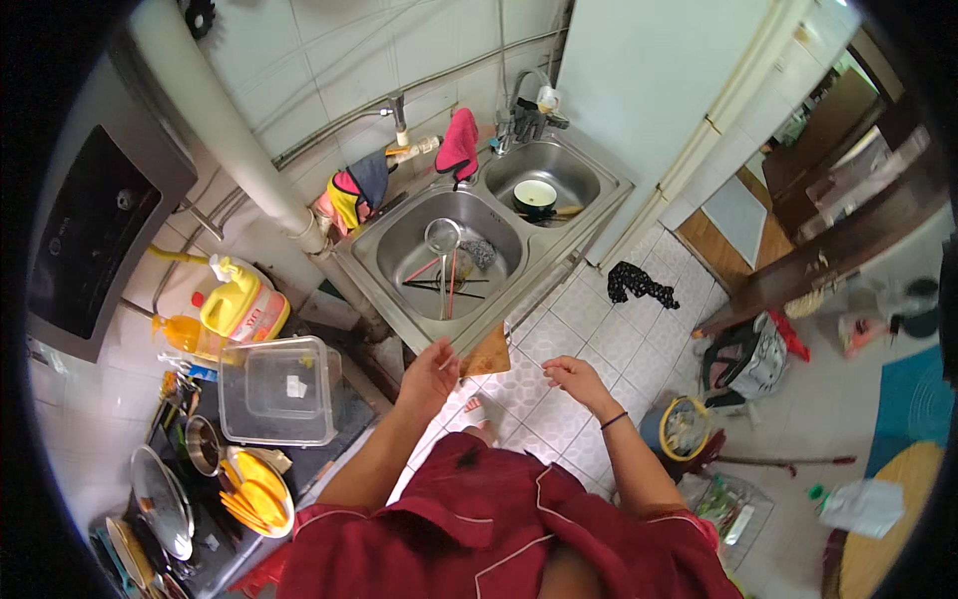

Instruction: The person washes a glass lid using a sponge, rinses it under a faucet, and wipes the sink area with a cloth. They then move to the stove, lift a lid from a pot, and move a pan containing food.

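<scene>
My left hand hovers by the near corner of the stainless steel double sink, fingers curled loosely. Out over the tiled floor is my right hand, empty, fingers bent, with a dark band on the wrist. In the larger basin lie a long-handled strainer, several chopsticks and a grey scouring pad. The smaller basin holds a bowl with a pale inside, above other items. A pink cloth hangs at the sink's back edge. A wooden board shows below the front rim.
Left counter: a clear plastic container, yellow jug, plate of orange-yellow pieces and pan lid. Dark patterned cloth lies on the floor. At right stand a lined bin and a bag.
</scene>
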Demonstrator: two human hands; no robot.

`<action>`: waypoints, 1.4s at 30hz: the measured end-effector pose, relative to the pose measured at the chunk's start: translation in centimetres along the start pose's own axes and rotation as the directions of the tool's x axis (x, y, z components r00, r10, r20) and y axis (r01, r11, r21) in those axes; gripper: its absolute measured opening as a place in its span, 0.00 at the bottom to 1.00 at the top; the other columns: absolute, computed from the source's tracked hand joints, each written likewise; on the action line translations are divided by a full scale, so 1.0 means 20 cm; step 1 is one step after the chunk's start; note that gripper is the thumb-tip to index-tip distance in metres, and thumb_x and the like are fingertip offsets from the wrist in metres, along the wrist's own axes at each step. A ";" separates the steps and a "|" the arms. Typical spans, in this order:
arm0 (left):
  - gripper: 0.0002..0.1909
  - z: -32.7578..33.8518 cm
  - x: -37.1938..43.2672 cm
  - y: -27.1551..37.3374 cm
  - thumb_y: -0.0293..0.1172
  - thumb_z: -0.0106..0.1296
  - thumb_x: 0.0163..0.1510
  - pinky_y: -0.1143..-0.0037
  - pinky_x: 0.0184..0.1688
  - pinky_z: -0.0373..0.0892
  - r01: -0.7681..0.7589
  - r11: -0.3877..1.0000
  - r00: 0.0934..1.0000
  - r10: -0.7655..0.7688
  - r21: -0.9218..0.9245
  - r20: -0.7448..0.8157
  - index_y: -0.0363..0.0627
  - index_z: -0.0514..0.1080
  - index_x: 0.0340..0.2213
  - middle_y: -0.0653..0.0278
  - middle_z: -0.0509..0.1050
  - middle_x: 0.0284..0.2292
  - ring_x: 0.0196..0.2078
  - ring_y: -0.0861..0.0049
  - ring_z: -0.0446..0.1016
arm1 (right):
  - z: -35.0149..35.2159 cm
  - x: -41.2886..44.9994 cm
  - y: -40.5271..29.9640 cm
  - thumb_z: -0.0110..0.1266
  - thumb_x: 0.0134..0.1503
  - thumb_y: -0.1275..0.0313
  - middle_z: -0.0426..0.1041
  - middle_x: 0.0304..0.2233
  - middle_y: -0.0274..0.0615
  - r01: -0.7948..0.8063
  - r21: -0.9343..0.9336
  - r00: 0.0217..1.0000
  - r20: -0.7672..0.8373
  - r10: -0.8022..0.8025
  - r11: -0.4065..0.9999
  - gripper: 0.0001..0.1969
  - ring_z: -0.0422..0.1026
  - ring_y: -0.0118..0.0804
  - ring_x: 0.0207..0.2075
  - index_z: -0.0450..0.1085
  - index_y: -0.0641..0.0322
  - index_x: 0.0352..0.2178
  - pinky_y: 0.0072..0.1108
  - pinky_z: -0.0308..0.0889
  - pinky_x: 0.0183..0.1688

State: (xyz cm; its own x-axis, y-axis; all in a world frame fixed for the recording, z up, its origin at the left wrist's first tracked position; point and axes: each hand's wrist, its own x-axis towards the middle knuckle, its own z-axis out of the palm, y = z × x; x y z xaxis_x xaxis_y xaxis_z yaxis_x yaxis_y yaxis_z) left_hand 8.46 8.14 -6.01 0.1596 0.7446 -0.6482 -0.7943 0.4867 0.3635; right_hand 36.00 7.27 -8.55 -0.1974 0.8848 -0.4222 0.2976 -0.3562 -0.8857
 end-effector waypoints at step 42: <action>0.09 0.25 0.88 0.12 0.30 0.42 0.51 0.78 0.37 0.66 -0.434 0.819 0.774 0.127 -0.375 -0.620 0.45 0.66 0.35 0.67 0.69 0.28 0.33 0.77 0.68 | -0.33 1.90 -0.44 0.46 0.51 0.68 0.69 0.26 0.40 0.382 -0.258 0.862 0.446 -0.242 0.887 0.09 0.68 0.29 0.25 0.67 0.59 0.32 0.17 0.62 0.28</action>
State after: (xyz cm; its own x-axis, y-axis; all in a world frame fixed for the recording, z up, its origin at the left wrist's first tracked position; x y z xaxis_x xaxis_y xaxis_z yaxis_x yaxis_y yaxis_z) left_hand 12.31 24.73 -13.20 -0.3406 0.3549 -0.8706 -0.9396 -0.0962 0.3284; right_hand 32.14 45.92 -15.53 -0.6586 0.7147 -0.2357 0.4296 0.0999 -0.8975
